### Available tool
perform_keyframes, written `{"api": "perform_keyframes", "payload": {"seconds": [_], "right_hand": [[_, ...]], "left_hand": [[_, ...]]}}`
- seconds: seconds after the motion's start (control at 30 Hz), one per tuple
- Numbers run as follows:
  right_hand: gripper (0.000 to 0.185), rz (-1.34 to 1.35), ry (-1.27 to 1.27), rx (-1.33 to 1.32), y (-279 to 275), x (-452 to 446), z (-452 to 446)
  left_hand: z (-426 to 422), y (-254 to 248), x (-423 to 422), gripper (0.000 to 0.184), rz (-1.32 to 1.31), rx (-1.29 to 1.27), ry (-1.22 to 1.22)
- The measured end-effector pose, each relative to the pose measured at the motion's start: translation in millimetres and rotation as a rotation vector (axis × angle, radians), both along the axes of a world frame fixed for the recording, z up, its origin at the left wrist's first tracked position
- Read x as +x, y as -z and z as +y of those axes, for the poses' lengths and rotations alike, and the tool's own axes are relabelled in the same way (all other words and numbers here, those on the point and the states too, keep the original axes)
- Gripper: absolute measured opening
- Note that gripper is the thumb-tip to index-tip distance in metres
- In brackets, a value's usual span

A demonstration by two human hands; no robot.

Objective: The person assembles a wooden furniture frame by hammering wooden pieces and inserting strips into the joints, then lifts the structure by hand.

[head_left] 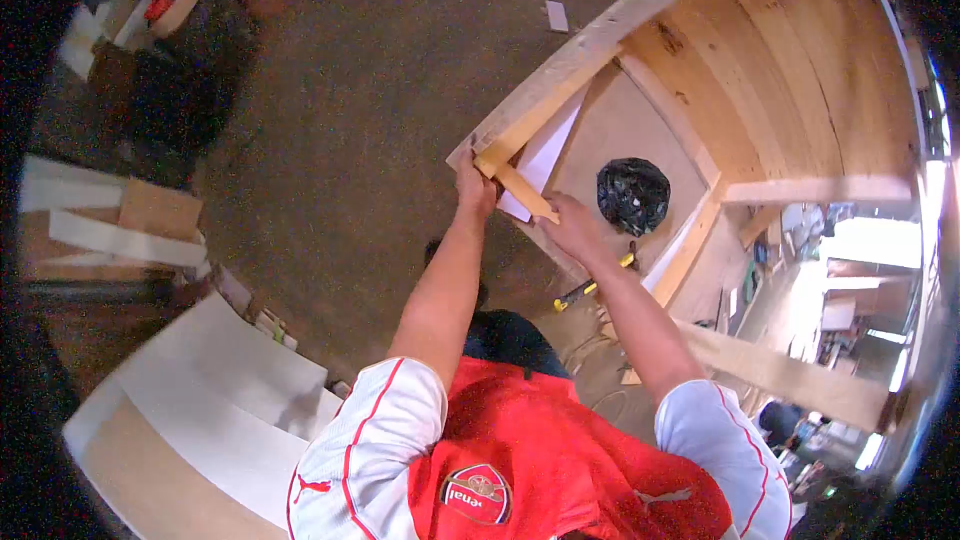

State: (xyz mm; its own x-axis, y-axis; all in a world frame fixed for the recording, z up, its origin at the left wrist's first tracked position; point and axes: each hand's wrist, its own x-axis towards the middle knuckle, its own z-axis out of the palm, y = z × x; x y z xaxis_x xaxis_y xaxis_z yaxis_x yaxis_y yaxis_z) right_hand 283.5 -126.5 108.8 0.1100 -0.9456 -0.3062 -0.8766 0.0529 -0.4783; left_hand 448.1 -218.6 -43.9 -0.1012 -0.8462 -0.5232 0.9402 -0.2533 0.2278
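A large wooden frame (560, 90) with a planked side stands tilted in front of me. My left hand (476, 188) is closed around its near corner, where the end of a short wooden strip (523, 192) meets the frame. The strip's other end is in my right hand (576, 230), whose fingers are wrapped round it. Behind the strip a white panel (548, 155) shows inside the frame. My left fingertips are partly hidden by the wood.
A black plastic bag (634, 196) lies inside the frame. By my right forearm is a yellow-and-black handled tool (575, 295). White boards (220, 390) lie at lower left, with board offcuts (130, 237) above them. A wooden plank (790, 372) extends at right.
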Motion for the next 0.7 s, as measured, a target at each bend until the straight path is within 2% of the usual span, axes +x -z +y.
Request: {"api": "perform_keyframes", "payload": {"seconds": [0.17, 0.2, 0.27, 0.4, 0.47, 0.5, 0.6, 0.7], "right_hand": [[0.064, 0.115, -0.158, -0.106, 9, 26, -49], [0.068, 0.147, -0.186, -0.12, 11, 28, -60], [0.071, 0.047, -0.316, -0.282, 18, 26, -88], [0.073, 0.024, -0.519, -0.509, 48, 22, -134], [0.073, -0.038, -0.523, -0.44, 34, 23, -135], [0.073, -0.066, -0.517, -0.405, 29, 21, -132], [0.075, -0.08, -0.515, -0.336, 60, -33, -105], [0.076, 0.145, -0.815, -0.35, 61, -60, -89]], "left_hand": [[0, 14, -3, 0.045, 0.064, -0.05, -0.022], [1, 6, -2, 0.044, 0.024, -0.017, -0.038], [4, -25, 0, 0.044, -0.054, 0.045, -0.066], [-2, -42, -3, 0.041, -0.2, 0.125, -0.144], [-2, -42, -8, 0.041, -0.19, 0.248, -0.164], [-1, -35, -10, 0.043, -0.173, 0.19, -0.146], [-8, -5, -11, 0.047, -0.158, 0.051, -0.119], [-14, -2, -7, 0.045, -0.25, 0.089, -0.126]]}}
